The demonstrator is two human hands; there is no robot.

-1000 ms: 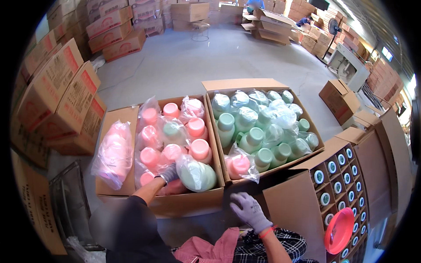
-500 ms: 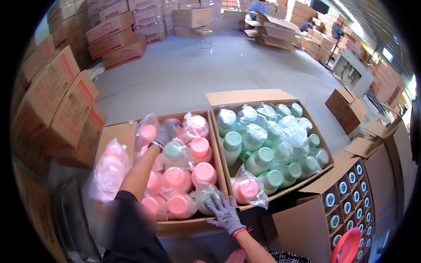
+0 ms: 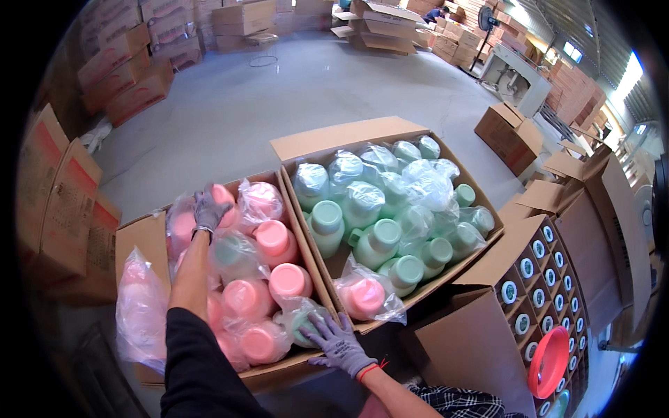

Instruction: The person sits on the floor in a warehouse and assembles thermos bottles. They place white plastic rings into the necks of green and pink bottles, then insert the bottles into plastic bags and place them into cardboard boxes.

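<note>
My left hand [image 3: 208,212], in a grey glove, is closed against the side of a pink jug [image 3: 224,203] at the far left of the left carton [image 3: 317,268]. Below its wrist lies a bagged green jug [image 3: 237,254], among several pink jugs [image 3: 249,298]. My right hand [image 3: 340,343], also gloved, lies with spread fingers on another bagged green jug [image 3: 301,326] at the near right corner. Green jugs [image 3: 385,240], some in clear bags, fill most of the right carton [image 3: 317,136]. One bagged pink jug [image 3: 364,298] sits in its near corner.
Bagged pink items [image 3: 141,306] lie on the left carton's flap. At right, a divided carton [image 3: 481,279] holds several white-capped items, with a red plastic ring [image 3: 548,362] on top. Stacked cartons [image 3: 52,202] stand at left; a fan [image 3: 486,21] stands farther back.
The view has swung right, shifting the cartons leftward in it. My left hand has moved toward the left carton's far left, onto the pink jug. My right hand stays on the bagged green jug.
</note>
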